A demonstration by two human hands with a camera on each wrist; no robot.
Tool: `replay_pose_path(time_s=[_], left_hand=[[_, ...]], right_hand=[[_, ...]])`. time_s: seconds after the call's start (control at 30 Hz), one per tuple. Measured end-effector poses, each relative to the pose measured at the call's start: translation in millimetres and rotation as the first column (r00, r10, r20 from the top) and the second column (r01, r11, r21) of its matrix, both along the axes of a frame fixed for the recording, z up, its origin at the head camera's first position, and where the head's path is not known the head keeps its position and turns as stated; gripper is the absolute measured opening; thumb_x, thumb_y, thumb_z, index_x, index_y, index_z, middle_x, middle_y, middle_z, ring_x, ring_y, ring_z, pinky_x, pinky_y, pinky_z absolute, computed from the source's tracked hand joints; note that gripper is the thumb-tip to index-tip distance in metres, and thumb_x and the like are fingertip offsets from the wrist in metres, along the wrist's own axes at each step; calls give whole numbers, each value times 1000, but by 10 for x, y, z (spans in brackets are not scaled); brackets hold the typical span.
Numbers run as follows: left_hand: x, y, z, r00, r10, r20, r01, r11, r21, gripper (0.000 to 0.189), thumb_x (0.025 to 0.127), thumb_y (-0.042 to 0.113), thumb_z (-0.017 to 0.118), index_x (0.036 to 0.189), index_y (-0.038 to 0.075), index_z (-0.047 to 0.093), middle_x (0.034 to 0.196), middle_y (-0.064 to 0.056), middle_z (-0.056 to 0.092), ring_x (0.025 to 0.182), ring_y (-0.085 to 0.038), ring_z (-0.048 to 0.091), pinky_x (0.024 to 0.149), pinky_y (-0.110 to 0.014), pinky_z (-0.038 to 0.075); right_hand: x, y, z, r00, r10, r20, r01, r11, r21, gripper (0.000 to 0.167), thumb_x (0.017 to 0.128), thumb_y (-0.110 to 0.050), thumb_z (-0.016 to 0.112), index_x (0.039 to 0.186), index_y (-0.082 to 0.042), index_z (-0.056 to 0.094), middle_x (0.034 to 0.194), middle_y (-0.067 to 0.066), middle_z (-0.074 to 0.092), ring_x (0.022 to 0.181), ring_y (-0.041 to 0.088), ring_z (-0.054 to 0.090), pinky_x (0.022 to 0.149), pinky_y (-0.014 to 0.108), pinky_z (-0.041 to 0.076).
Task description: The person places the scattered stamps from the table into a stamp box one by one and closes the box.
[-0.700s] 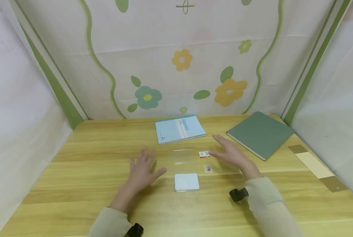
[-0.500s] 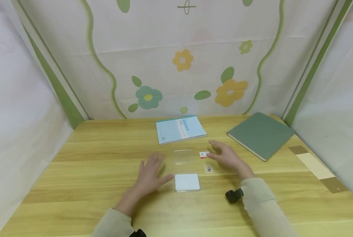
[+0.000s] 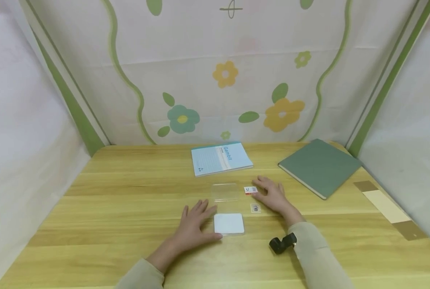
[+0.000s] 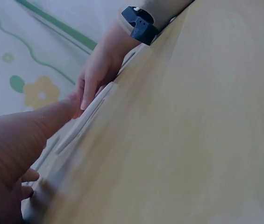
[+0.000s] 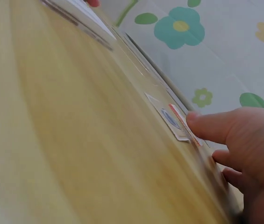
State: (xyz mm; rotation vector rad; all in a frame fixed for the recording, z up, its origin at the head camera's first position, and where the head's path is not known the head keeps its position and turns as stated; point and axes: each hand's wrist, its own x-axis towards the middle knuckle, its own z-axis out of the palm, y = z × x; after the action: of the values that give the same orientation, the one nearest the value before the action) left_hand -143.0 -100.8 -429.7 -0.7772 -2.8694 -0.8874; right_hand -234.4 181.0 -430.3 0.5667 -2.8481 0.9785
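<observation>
A shallow clear box (image 3: 229,223) filled with a white stack, perhaps cards, lies at the table's middle. My left hand (image 3: 193,230) is spread at its left side, thumb by the near corner and index finger by the far corner. My right hand (image 3: 270,194) lies beside a small white card with a red strip (image 3: 250,190), thumb and fingers around its right end. In the right wrist view the thumb (image 5: 213,126) is right at the card's edge. Nearer to me lies a small square card with a dark round print (image 3: 255,208). A clear lid (image 3: 225,192) lies behind the box.
A light blue notebook (image 3: 222,159) lies at the back of the wooden table (image 3: 128,192). To the right is a dark green hardcover book (image 3: 320,168). A brown and cream strip (image 3: 386,206) lies along the right edge. Floral cloth (image 3: 225,40) hangs behind.
My left hand has come right and toward me, up to the box, its thumb and index finger now at its corners. My right hand has lowered and moved slightly left to the red-striped card.
</observation>
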Motion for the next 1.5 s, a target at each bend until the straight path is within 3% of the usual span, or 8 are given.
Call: replay_pose_path(time_s=[0.23,0.43,0.9,1.1,1.27,1.5], left_hand=[[15,26,-41,999,8,-51,-11,998,-62,73,71,63,51,128,18,43,138,-14,23,126,-31,14,94,-56,-1],[16,19,-42,999,13,-53,-17,996,-85,69,73,63,49,126,18,46,138,-13,23,126,-31,13,94,-56,-1],[12,19,-65,997,14,-74,-20,997,-78,67,73,61,50,125,19,47,138,-14,24,126,-31,15,94,-57,0],[16,13,-49,998,15,-68,-21,996,-87,68,73,62,48,125,19,47,138,-13,25,126,-30,14,94,-56,0],[16,12,-46,998,18,-67,-24,995,-92,68,74,62,48,125,19,47,138,-13,25,126,-30,14,94,-56,0],[15,13,-40,997,15,-72,-22,995,-92,67,74,61,49,125,18,48,137,-14,25,126,-30,15,94,-56,0]], right_hand=[[18,-5,-17,999,-13,-51,15,999,35,43,82,-30,58,118,-8,54,131,19,34,121,37,23,91,60,-1],[5,-31,-25,998,-29,-51,30,999,21,37,81,-28,59,113,-9,58,131,18,35,121,37,23,92,59,-1],[10,-59,-34,994,-65,-91,62,998,-33,23,78,-17,64,99,-7,65,122,18,45,117,38,30,91,60,2],[-10,-79,-44,988,-54,-147,49,998,-40,22,75,-10,66,96,-3,65,115,17,51,110,37,39,92,55,15],[-16,-94,-39,988,-59,-146,45,994,-98,20,74,-6,66,93,-1,64,108,18,55,103,36,44,89,50,27],[-7,-91,-18,992,-82,-98,60,976,-208,19,74,-1,64,93,-2,63,82,7,57,72,20,49,64,34,41]])
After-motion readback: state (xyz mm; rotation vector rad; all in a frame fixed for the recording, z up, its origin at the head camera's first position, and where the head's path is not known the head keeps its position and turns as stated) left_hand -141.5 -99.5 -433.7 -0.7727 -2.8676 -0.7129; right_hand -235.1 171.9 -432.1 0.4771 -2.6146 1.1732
